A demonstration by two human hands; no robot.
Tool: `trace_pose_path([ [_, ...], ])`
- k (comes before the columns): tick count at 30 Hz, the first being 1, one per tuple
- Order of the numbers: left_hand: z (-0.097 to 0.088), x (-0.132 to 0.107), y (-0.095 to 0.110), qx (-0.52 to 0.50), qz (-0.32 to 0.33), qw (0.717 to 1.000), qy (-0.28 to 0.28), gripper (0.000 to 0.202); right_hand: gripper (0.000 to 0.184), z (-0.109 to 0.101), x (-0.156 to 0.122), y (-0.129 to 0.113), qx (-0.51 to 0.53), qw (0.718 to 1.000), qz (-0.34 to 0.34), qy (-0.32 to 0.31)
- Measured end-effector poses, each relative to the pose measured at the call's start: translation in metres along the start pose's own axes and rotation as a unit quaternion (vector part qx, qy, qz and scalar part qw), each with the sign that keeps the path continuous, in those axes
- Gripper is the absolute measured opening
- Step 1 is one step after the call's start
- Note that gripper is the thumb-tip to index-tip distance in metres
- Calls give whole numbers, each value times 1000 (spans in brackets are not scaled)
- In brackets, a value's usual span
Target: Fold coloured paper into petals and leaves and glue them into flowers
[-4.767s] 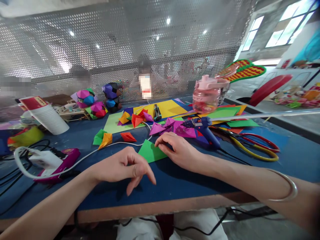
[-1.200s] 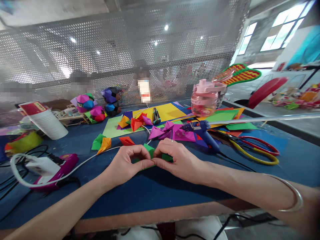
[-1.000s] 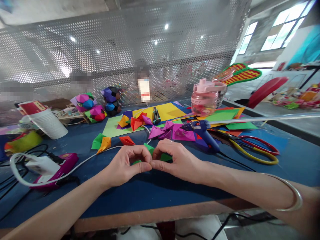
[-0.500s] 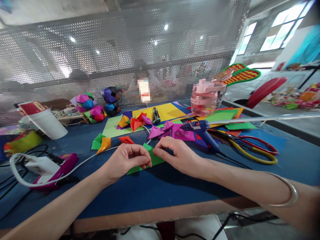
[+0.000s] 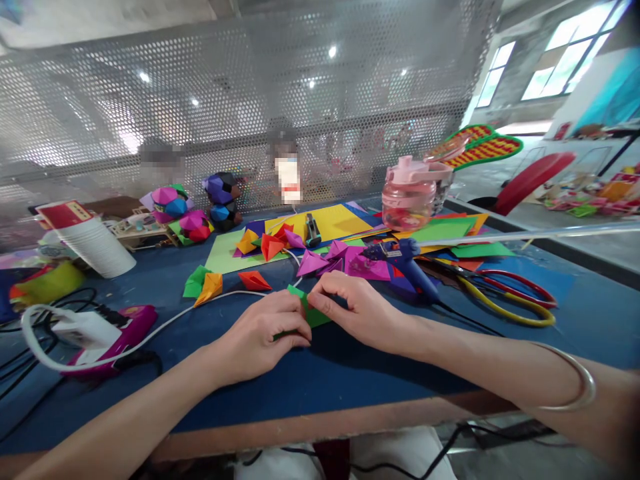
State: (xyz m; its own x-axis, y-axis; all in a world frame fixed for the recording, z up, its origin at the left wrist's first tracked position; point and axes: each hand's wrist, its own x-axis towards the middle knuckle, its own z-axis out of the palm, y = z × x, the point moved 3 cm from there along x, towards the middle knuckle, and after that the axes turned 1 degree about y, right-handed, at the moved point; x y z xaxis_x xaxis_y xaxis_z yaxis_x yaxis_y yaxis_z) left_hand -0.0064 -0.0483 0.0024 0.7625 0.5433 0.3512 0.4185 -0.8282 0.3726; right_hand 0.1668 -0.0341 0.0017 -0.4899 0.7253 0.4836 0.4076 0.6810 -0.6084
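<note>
A piece of green paper lies low over the blue table between my hands, largely covered by them. My left hand is curled over its left part, thumb and fingers closed on it. Thumb and forefinger of my right hand pinch its upper edge. Just beyond are folded purple paper pieces and a red folded piece. An orange folded piece and a green one sit to the left. Right of my hands rests a blue glue gun with a long clear glue stick.
Scissors with red and yellow handles lie at the right. A pink bottle and a box cutter are farther back. At the left stand stacked white cups and a magenta power strip, whose white cable crosses the table.
My left hand has shifted slightly right and turned over the green paper, covering more of its left side. My right hand stays nearly in place.
</note>
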Motion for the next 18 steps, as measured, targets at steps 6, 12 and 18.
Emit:
trace_pose_path([
  [6,6,4,-1,0,-2,1000,-14,14,27,1,1,0,0,1000,1,0],
  [12,10,4,2,44,-10,998,-54,13,25,1,-1,2,-3,1000,-3,3],
  [18,-16,-4,34,31,-22,994,-105,12,24,-2,0,2,-15,1000,-14,13],
])
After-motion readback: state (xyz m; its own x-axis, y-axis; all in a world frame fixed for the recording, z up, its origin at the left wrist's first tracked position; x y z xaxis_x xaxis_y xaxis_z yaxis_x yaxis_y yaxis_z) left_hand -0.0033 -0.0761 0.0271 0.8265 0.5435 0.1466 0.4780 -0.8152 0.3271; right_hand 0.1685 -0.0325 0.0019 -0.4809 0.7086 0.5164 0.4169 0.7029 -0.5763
